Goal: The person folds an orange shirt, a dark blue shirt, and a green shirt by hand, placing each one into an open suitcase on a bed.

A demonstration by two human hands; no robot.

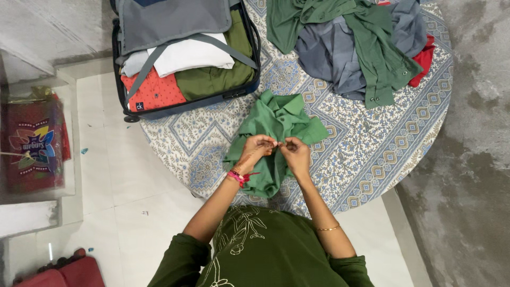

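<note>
A light green shirt (276, 119) lies bunched on a round table covered with a blue patterned cloth (366, 154). My left hand (257, 150) and my right hand (295, 154) meet over the shirt's front edge, each pinching the fabric where the fingertips touch. A pink thread band is on my left wrist and a thin gold bangle on my right forearm. The shirt's lower part hangs over the table's near edge under my hands.
An open suitcase (186, 103) with folded white, orange and olive clothes sits at the table's far left. A heap of green, grey and red garments (361, 42) lies at the far right. A red printed bag (32, 143) rests on a glass shelf at left.
</note>
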